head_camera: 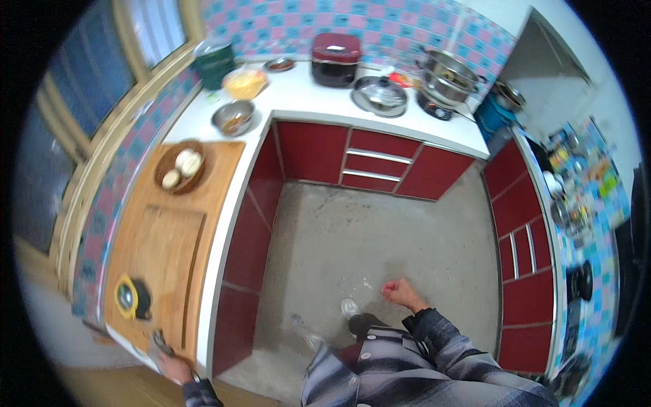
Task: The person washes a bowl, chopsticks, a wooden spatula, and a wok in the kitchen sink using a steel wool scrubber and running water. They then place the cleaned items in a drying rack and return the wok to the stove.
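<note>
My left hand [175,369] is at the near end of a wooden board [165,244] on the left counter. A blurred, greyish, cloth-like thing [158,343] shows at its fingers, resting near the board's corner. Just beyond it on the board lies a round dark object with a yellow rim [125,296]. Farther along, a brown woven basket [200,175] holds a few pale, rounded items [188,163]. Over the grey floor hangs my right hand [403,294], its fingers curled in and nothing visible in them.
Red cabinets [310,152] under a white countertop [290,94] turn the corner ahead. A steel bowl [233,118], a rice cooker [335,60], a pot lid [380,96] and a steamer pot [447,76] stand there. Another counter [557,264] runs along the right.
</note>
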Action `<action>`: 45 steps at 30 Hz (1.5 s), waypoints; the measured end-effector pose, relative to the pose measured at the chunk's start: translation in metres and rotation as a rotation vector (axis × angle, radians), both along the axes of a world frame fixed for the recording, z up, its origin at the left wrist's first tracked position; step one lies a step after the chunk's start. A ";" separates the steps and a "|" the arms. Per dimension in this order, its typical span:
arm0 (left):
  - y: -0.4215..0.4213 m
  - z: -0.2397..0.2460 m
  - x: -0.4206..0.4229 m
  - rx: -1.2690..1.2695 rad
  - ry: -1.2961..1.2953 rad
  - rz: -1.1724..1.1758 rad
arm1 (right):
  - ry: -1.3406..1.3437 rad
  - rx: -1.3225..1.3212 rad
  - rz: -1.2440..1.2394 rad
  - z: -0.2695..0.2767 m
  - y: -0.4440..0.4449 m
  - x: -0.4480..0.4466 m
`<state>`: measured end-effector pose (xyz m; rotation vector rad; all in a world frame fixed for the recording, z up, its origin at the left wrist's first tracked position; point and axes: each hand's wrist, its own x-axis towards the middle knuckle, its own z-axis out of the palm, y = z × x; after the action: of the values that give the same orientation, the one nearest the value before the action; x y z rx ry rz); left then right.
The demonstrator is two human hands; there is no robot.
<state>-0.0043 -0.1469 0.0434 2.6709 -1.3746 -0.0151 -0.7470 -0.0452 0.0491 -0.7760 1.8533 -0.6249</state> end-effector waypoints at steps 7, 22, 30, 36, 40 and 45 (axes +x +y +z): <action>0.003 0.017 0.013 -0.541 0.520 0.034 | 0.029 -0.166 -0.171 -0.006 0.010 -0.022; -0.047 0.105 -0.745 0.381 1.796 -0.508 | -1.100 -0.376 -0.243 0.075 -0.103 -0.122; -0.037 0.109 -0.929 0.066 1.242 -1.162 | -0.682 -0.506 -0.496 0.077 -0.070 -0.258; -0.077 0.111 -1.006 -0.152 0.902 -1.427 | -0.923 -0.654 -0.679 0.056 -0.080 -0.313; -0.121 0.098 -1.063 -0.217 0.749 -1.603 | -1.056 -0.638 -1.047 0.029 -0.121 -0.373; -0.174 0.080 -1.138 0.180 0.800 -1.842 | -0.731 -0.592 -0.940 0.013 -0.160 -0.476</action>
<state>-1.1421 -0.3205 0.1230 0.3629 -2.6475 -1.1339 -1.2230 -0.2053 0.0619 0.0808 1.2435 -1.8252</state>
